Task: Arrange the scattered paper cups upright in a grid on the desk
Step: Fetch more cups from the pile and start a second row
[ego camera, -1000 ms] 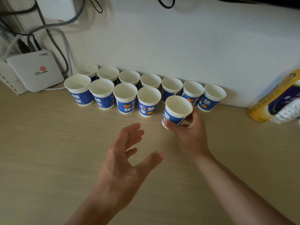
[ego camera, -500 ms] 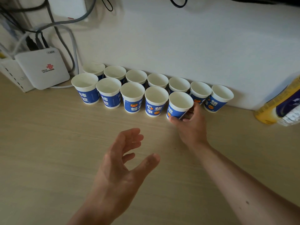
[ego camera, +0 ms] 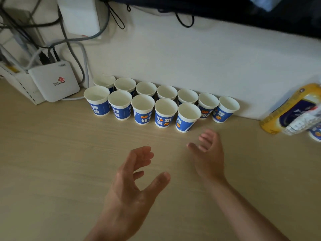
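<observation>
Beside the white router (ego camera: 53, 82) at the far left, the paper cups stand upright in two rows against the wall: a back row (ego camera: 166, 92) of seven and a front row (ego camera: 142, 110) that now counts five. My left hand (ego camera: 132, 185) hovers over the desk (ego camera: 52, 162) as it did a second ago, fingers spread wide and holding nothing. The change is on the right. A second ago my right hand (ego camera: 208, 153) carried the newest cup (ego camera: 187, 117); now that cup stands at the right end of the front row, just beside its neighbour, and the hand has let go and drawn back, fingers loosely curled and empty. I judge this placement done, with two front spots still unfilled before the last two back cups.

The back cups show mostly their rims, so I cannot check how they sit. Behind the yellow bottle (ego camera: 286, 112) lying at the right, a cut-off cup (ego camera: 315, 133) peeks out at the frame's edge; whether it stands or lies I cannot tell.
</observation>
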### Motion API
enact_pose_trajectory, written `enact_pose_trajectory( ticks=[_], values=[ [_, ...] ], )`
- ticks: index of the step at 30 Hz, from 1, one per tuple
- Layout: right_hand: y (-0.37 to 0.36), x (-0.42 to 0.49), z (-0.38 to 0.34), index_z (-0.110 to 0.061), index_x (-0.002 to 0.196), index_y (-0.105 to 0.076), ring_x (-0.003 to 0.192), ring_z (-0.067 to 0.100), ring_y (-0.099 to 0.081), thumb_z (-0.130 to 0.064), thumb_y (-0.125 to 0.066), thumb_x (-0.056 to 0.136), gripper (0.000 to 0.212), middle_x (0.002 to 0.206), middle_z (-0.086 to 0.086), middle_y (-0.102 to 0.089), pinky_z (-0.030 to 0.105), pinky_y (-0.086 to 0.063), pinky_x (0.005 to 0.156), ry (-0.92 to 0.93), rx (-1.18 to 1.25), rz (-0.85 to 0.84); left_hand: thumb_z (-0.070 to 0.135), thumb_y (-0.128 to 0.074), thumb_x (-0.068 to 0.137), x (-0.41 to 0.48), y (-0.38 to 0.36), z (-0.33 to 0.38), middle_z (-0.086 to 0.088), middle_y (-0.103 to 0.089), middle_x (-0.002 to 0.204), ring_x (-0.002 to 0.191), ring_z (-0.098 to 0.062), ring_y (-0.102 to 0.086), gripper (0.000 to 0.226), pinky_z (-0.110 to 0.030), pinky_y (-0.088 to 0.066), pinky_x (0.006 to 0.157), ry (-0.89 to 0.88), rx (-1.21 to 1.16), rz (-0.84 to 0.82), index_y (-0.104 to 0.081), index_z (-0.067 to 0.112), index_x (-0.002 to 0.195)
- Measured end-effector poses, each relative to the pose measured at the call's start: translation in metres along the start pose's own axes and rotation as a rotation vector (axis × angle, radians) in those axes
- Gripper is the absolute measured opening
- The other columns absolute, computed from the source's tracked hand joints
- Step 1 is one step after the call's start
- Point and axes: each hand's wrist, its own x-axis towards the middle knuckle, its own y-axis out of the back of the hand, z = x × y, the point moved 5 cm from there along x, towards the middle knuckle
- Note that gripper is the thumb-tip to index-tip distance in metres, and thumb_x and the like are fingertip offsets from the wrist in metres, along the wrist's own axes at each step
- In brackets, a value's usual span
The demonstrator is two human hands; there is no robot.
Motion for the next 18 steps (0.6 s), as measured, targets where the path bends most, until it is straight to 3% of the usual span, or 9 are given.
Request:
enact_pose_trajectory(
  ticks=[5,11,18],
  values=[
    [0.048,-0.058,-0.053,-0.019,0.122,-0.052,0.106,0.007,-0.064,0.003,-0.076,0.081,0.052,0.116,0.000,-0.062,0.030,-0.052,0.095,-0.107,0.048,-0.005,0.062,-0.073,0.062,-0.029,0.007,0.052,0.022,-0.069,0.113,0.110,0.003,-0.062,0.064,-0.030,-0.053,0.094,0.046,0.063,-0.016,-0.059,0.036,0.120],
    [0.124,-0.141,-0.139,-0.020,0.113,-0.060,0.097,0.001,-0.070,0.007,-0.075,0.083,0.043,0.111,0.001,-0.068,0.015,-0.053,0.084,-0.177,0.158,0.023,0.028,-0.080,0.083,-0.079,0.011,0.144,0.016,-0.069,0.114,0.108,0.004,-0.062,0.041,-0.029,-0.052,0.095,0.067,0.112,-0.117,-0.061,0.029,0.120],
    [0.213,-0.211,-0.199,-0.010,0.108,-0.063,0.091,0.003,-0.071,0.008,-0.073,0.084,0.031,0.107,0.009,-0.071,0.016,-0.053,0.081,-0.194,0.219,0.046,0.031,-0.077,0.086,-0.153,-0.012,0.223,0.015,-0.070,0.113,0.107,0.003,-0.062,0.032,-0.030,-0.053,0.093,0.014,0.112,-0.185,-0.063,0.028,0.116]
  ],
)
